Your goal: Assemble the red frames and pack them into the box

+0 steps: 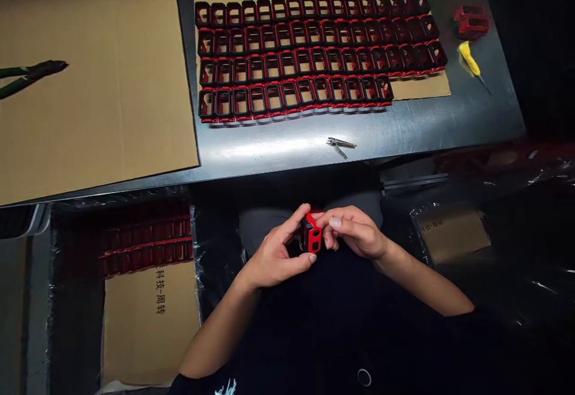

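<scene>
A small red-and-black plastic frame (315,237) with openings in its side is held over my lap. My left hand (281,248) grips it, thumb at its lower end and index finger at its upper end. My right hand (353,230) is closed against the frame's right side, with its index fingertip at the red upper edge and its other fingers curled. What lies under the right fingertips is hidden. On the metal table (269,149) beyond, rows of similar red-and-black frames (287,97) stand on cardboard.
Small metal tools (340,143) lie near the table's front edge. At the right are a yellow-handled tool (469,60) and red frames (472,23). Dark pliers (40,72) rest on cardboard (121,108) at left. Below, a plastic-lined box (195,299) holds more frames; another cardboard piece (456,233) is at right.
</scene>
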The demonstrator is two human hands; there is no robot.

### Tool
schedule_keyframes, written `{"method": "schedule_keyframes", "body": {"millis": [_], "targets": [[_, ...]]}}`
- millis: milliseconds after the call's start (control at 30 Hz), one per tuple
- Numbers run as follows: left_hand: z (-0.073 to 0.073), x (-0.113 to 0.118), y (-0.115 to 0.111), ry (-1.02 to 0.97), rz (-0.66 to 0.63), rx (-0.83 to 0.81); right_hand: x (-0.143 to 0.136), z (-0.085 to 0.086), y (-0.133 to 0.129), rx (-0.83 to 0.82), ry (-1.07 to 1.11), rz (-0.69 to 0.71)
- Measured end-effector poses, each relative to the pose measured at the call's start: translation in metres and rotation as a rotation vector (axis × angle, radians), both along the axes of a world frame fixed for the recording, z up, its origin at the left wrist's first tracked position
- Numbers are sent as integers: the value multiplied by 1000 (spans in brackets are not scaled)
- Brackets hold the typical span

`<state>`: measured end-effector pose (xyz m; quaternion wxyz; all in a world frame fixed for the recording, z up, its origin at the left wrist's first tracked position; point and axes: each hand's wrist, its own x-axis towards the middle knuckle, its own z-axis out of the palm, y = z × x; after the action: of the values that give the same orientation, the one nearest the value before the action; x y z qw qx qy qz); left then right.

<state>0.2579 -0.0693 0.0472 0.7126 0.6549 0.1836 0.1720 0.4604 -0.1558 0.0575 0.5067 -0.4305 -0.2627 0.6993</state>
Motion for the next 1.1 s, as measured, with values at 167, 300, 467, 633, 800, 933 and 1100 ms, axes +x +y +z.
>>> {"method": "schedule_keyframes", "body": {"millis": [167, 300, 467, 633, 800, 933, 1100], "targets": [[6, -3, 2, 63, -27, 266, -3, 7, 6, -124, -27, 57], [10, -5, 4, 92, -24, 465, -5, 14, 7, -137, -47, 75], [11, -7, 7, 142, 13, 483, -9, 16, 2, -124, -153, 60], [13, -10, 3, 159, 146, 254, -11, 15, -4, -19, -315, 17], [12, -7, -2, 157, 180, 90, -12, 13, -6, 178, -543, 4], [12, -5, -1, 202, 158, 111, -12, 12, -5, 409, -708, -16], [14, -5, 0, 233, 151, 232, -13, 10, -3, 626, -842, -39]]}}
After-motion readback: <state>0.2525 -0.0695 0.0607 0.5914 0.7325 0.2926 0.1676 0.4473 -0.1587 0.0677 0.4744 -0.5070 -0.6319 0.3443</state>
